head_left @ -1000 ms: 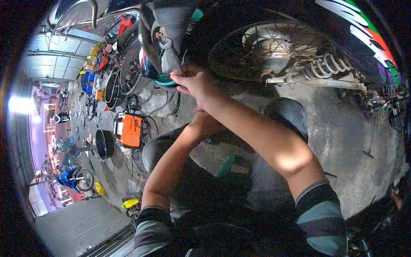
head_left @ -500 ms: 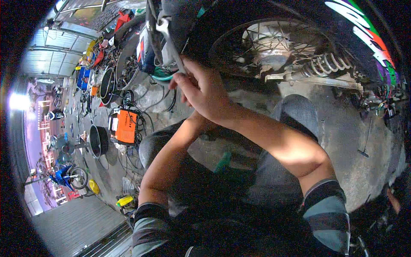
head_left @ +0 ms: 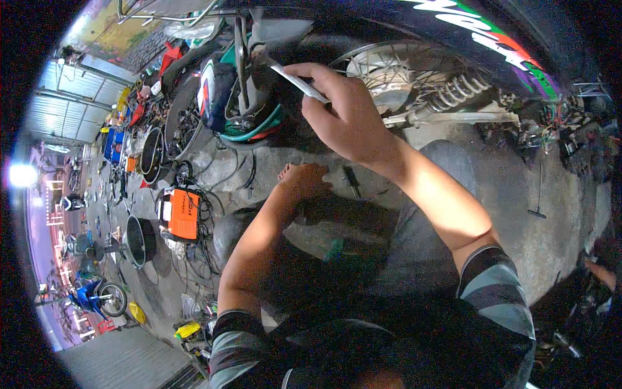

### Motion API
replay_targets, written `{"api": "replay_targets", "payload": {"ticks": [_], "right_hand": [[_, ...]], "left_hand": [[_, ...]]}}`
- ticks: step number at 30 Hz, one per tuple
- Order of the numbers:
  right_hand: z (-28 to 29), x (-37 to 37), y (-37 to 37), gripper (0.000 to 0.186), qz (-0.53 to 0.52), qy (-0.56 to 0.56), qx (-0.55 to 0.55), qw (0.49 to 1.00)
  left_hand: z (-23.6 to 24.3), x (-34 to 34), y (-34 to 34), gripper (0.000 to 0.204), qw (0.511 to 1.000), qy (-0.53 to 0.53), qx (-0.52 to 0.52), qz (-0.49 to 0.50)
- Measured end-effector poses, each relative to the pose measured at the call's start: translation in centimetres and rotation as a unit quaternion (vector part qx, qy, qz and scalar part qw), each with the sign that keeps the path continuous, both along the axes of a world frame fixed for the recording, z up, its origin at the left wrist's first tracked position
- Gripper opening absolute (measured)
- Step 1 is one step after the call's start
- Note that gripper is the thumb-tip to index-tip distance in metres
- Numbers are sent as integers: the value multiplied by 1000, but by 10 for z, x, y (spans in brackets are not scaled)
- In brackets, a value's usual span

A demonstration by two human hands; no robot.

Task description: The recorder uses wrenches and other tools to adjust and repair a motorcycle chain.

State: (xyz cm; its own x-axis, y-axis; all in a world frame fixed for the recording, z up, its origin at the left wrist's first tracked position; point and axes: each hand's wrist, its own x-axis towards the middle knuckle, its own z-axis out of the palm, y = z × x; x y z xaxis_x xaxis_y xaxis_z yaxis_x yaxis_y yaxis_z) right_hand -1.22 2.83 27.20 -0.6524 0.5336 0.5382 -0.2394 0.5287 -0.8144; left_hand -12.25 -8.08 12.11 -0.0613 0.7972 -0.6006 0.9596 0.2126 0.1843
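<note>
My right hand [head_left: 350, 113] is closed around a silver wrench [head_left: 299, 84], which slants up and left from between thumb and fingers. The wrench's upper end comes close to the dark metal parts of a motorbike [head_left: 243, 65] and looks blurred. Lower and to the left, my left hand [head_left: 310, 179] hangs over the floor between my knees. It lies in shadow, so its fingers do not show clearly. On the concrete just right of it rests a small tool with a dark handle and a metal shaft [head_left: 351, 181].
A spoked wheel [head_left: 389, 71] and a coil-spring shock absorber [head_left: 460, 94] lie ahead right. On the left stand an orange machine with cables [head_left: 179, 214], a black tub [head_left: 139, 241] and heaps of parts. A T-handled tool [head_left: 539, 188] lies on the floor at right.
My hands have parted: the left has dropped toward the floor, while the right has shifted right with the wrench, now tilted flatter. The view has shifted too, revealing the dark-handled tool.
</note>
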Motion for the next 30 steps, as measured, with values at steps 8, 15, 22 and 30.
{"api": "replay_targets", "payload": {"ticks": [8, 15, 22, 30], "right_hand": [[21, -11, 2, 33, -21, -10, 77, 997], [22, -25, 34, 29, -54, 39, 220, 973], [43, -28, 33, 22, 28, -121, 53, 991], [44, -13, 38, 21, 157, -14, -92, 983]], "left_hand": [[-66, -34, -11, 45, 982, 39, 111, -146], [-7, -15, 0, 37, 980, -18, 181, -83], [-3, -18, -2, 39, 987, -20, 144, -61], [-5, -20, -5, 40, 992, -3, 114, -61]]}}
